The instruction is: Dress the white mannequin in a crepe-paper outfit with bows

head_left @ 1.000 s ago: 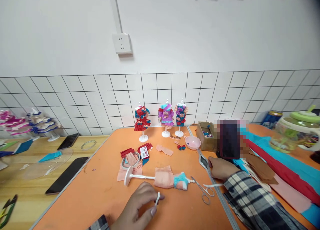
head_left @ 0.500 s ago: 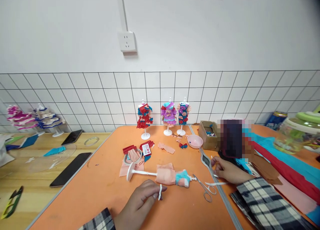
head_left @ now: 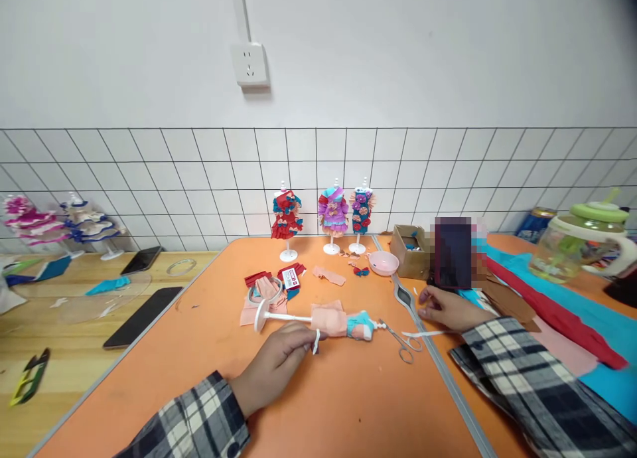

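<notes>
A short white strip (head_left: 317,340) hangs at the fingertips of my left hand (head_left: 279,358), whose fingers are pressed together. Just beyond it, a small dress form (head_left: 328,321) lies on its side, wrapped in peach crepe with light blue at the bust. At the right, the fingers of my right hand (head_left: 448,308) are bent together over the table seam; what they hold, if anything, is too small to make out. A tiny white scrap (head_left: 416,291) shows by its fingertips. Below that hand runs a longer white strip (head_left: 423,334), near small scissors (head_left: 408,346).
Three dressed forms stand at the back, the red one (head_left: 287,219) leftmost. Crepe scraps and a tape roll (head_left: 264,291) lie left of centre. A pink bowl (head_left: 383,263), a cardboard box (head_left: 409,253), a dark screen (head_left: 452,252), crepe sheets (head_left: 562,312) and a jug (head_left: 562,245) stretch along the right.
The view has tipped down slightly, so the scene sits higher. My left hand, with the white strip, is closer to the lying dress form. My right hand stays in about the same place.
</notes>
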Motion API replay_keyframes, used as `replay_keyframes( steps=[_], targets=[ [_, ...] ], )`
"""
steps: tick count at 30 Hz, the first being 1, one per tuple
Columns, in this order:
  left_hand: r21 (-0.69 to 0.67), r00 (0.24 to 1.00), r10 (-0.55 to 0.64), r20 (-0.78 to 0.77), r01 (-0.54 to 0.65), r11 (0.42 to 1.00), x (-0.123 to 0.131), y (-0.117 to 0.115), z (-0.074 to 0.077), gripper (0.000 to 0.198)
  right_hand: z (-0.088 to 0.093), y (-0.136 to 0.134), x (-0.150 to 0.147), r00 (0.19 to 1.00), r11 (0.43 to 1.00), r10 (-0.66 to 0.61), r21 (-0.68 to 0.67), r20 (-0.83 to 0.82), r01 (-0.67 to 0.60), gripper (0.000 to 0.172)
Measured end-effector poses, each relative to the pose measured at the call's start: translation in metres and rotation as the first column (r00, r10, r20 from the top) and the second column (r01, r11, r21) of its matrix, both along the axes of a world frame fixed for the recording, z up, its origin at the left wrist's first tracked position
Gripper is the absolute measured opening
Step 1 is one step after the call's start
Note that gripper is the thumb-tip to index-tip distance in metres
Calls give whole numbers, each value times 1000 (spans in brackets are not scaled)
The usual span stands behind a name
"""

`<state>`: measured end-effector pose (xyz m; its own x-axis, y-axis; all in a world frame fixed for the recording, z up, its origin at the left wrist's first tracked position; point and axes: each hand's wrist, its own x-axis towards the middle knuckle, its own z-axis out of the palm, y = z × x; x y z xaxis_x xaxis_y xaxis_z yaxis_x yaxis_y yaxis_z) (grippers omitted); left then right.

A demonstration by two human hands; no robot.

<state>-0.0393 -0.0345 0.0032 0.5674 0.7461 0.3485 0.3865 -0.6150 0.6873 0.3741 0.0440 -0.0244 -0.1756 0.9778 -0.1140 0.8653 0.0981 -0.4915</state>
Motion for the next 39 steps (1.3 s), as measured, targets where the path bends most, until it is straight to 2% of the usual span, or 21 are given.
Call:
replay_keyframes(
  steps=[2, 5, 11, 16, 19, 23, 25, 27, 29, 30, 32, 33, 34, 35, 37, 39],
  targets=[
    [24, 1000, 10, -1, -10, 1000, -2, 4, 0, 29, 1, 1, -2, 1000, 1000, 25, -5, -10, -25, 23],
    [66, 999, 36, 17, -37, 997, -4, 9, -3, 29, 4, 4, -11, 998, 999, 33, -26, 61, -31, 17],
    [117, 1000, 20, -21, -18, 993, 0, 10, -5, 30, 12, 7, -31, 963, 1000, -27, -6, 267, 29, 17],
    [154, 997, 30, -66, -19, 988, 0, 9, -3, 31, 20, 3, -28, 931, 997, -81, 35, 357, 73, 24],
    [137, 995, 62, -72, -51, 989, -1, 10, -4, 31, 18, -1, -23, 933, 997, -70, 45, 353, 57, 24],
    [103, 994, 99, -55, -93, 990, 0, 8, -5, 30, 15, -6, -18, 964, 997, 14, 70, 265, -33, 11],
    [56, 993, 115, -8, -114, 992, 1, 6, -6, 30, 20, -8, -17, 975, 989, 3, 142, 224, -36, 10],
    [-31, 989, 136, 59, -135, 990, 3, 5, -7, 29, 27, -13, -23, 977, 967, -72, 254, 199, 19, 19],
    [-144, 977, 171, 124, -152, 978, 9, 5, -9, 28, 35, -23, -39, 976, 906, -155, 416, 156, 77, 29],
    [-204, 969, 191, 155, -158, 966, 15, 6, -11, 28, 37, -29, -52, 977, 858, -175, 506, 125, 89, 31],
    [-317, 952, 218, 215, -143, 938, 30, 8, -14, 29, 39, -46, -85, 998, 610, -25, 792, 60, -32, 26],
    [-369, 947, 211, 241, -112, 923, 39, 9, -15, 30, 38, -55, -103, 994, 481, 70, 870, 85, -108, 22],
    [-410, 938, 201, 282, -72, 909, 48, 9, -16, 33, 38, -64, -120, 977, 385, 164, 903, 138, -192, 19],
    [-439, 928, 192, 320, -35, 898, 56, 8, -17, 35, 36, -71, -135, 949, 322, 243, 907, 199, -273, 17],
    [-444, 920, 173, 353, 1, 896, 66, 5, -17, 36, 34, -82, -155, 922, 280, 298, 900, 248, -333, 19],
    [-439, 925, 151, 349, 19, 898, 69, 1, -16, 36, 31, -86, -162, 917, 299, 294, 886, 269, -355, 19]
  ],
)
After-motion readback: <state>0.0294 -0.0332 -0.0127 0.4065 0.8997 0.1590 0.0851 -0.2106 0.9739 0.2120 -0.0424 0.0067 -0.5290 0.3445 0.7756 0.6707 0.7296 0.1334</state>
